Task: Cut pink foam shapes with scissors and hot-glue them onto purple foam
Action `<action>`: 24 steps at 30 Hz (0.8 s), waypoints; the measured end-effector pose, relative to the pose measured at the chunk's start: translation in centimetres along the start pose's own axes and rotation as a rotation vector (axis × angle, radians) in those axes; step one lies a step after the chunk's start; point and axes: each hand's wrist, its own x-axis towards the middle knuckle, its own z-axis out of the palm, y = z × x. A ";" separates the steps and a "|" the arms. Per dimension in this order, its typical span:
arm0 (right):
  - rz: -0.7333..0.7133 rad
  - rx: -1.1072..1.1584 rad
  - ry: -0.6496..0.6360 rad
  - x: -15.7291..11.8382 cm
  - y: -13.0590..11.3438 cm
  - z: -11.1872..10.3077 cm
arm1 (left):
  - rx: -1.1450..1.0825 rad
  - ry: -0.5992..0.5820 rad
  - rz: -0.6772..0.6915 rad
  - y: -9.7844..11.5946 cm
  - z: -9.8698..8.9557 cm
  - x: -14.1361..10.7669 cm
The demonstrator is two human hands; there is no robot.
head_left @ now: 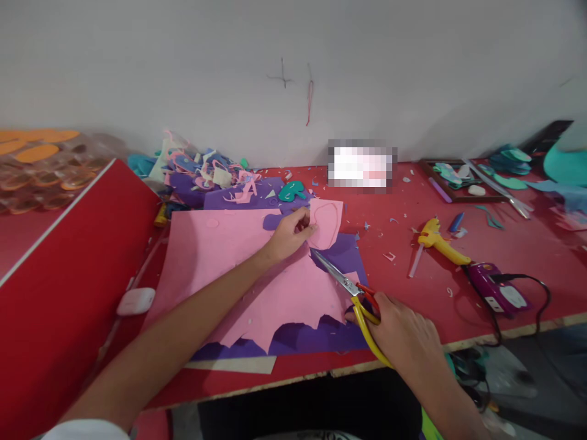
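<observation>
My left hand [290,235] pinches the lower left edge of a small pink foam piece [328,223] with a rounded outline drawn on it. In my right hand [403,333] is a pair of scissors [342,278] with one red and one yellow handle. The blades look closed, their tips just below the small piece. Under both hands lies a large pink foam sheet [247,269] with a jagged cut lower edge, on top of a purple foam sheet [298,339]. A green cut-out [292,191] rests beyond my left hand.
Foam scraps [211,168] are heaped at the back left, beside a slanted red panel [77,263] and a white case [136,301]. To the right lie a yellow glue gun [443,243], a purple power strip [498,290] with cables, and a dark framed tray [458,192]. A pixelated bright screen stands behind.
</observation>
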 end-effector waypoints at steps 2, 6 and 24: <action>0.012 -0.006 0.026 -0.1 0.0 0.0 | -0.005 0.004 0.003 -0.1 0.0 0.0; 0.018 -0.004 0.061 -0.2 0.1 0.3 | -0.015 0.004 0.008 -0.1 0.0 0.0; 0.009 0.054 0.074 0.6 -1.2 -0.6 | -0.039 -0.014 0.066 0.4 0.1 -0.1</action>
